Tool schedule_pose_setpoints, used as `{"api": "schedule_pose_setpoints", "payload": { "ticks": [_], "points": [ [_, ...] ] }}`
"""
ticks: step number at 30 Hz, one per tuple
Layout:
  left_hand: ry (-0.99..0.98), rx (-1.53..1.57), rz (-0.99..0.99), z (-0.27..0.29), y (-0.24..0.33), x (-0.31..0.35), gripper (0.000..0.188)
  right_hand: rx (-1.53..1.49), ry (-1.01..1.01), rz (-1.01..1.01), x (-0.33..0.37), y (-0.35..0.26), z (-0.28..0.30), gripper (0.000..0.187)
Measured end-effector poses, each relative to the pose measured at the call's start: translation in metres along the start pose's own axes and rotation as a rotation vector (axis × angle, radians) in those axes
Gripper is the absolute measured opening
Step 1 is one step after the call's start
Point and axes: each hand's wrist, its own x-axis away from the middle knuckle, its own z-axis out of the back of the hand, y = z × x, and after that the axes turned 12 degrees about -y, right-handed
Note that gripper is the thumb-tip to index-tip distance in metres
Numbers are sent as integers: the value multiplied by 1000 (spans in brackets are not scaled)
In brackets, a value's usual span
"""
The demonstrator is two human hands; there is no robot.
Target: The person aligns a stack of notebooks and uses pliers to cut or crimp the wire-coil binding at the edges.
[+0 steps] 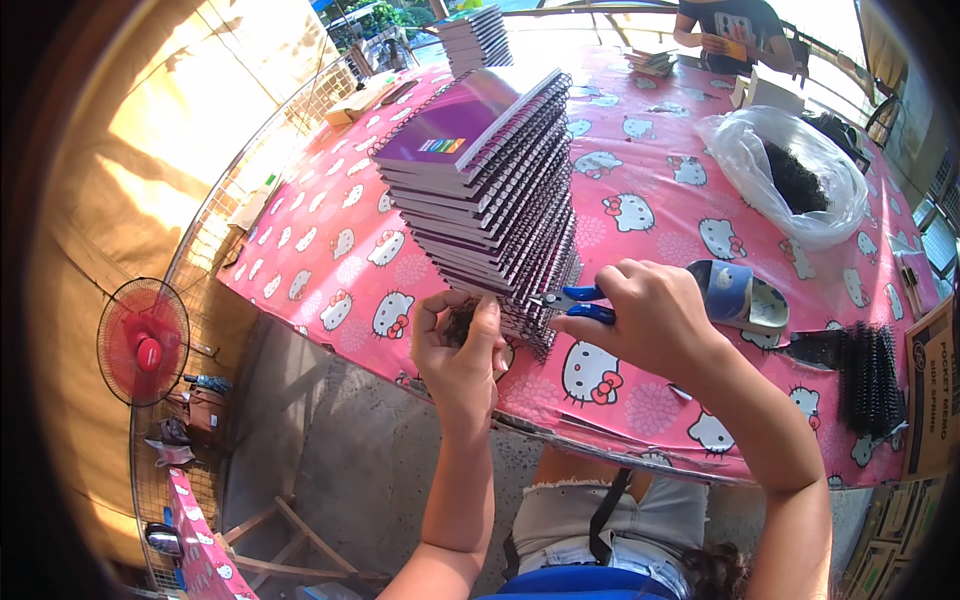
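A tall, leaning stack of spiral-bound notebooks (pixel 500 200) stands before me, with a purple cover on top and black coils along the right side. My left hand (pixel 462 345) is closed at the stack's lower near corner, thumb and fingertips against it. Something dark and wiry shows inside its curled fingers, too hidden to name. My right hand (pixel 645 310) grips blue-handled pliers (pixel 588 312). Their metal jaws point left and are at the coils low on the stack; whether they are closed on a wire I cannot tell.
A pink patterned cloth covers the table (pixel 650 400). To the right are a blue slide sandal (pixel 738 295), bundled black coils (pixel 872 385) and a clear plastic bag (pixel 840 215) of dark wiry pieces. Another notebook stack (pixel 475 42) and a person (pixel 735 35) are across the table. A red fan (pixel 143 340) stands left.
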Motion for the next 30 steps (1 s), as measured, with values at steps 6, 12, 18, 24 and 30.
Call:
{"api": "schedule_pose_setpoints", "payload": {
  "ticks": [6, 12, 18, 24, 30],
  "points": [
    [-20, -6, 26, -5, -2, 5, 33, 16, 136, 109, -4, 2, -14, 57],
    [-34, -159, 14, -3, -5, 3, 31, -45, -149, -38, -1, -2, -11, 59],
    [-72, -134, -19, 1, -7, 7, 34, 105, 131, 116, -2, 0, -14, 56],
    [-65, -261, -79, 3, -9, 5, 34, -3, -115, 14, -6, -2, -9, 53],
    [-10, -44, 58, 4, -6, 9, 33, 12, -80, -38, 5, 2, -4, 53]
  ]
}}
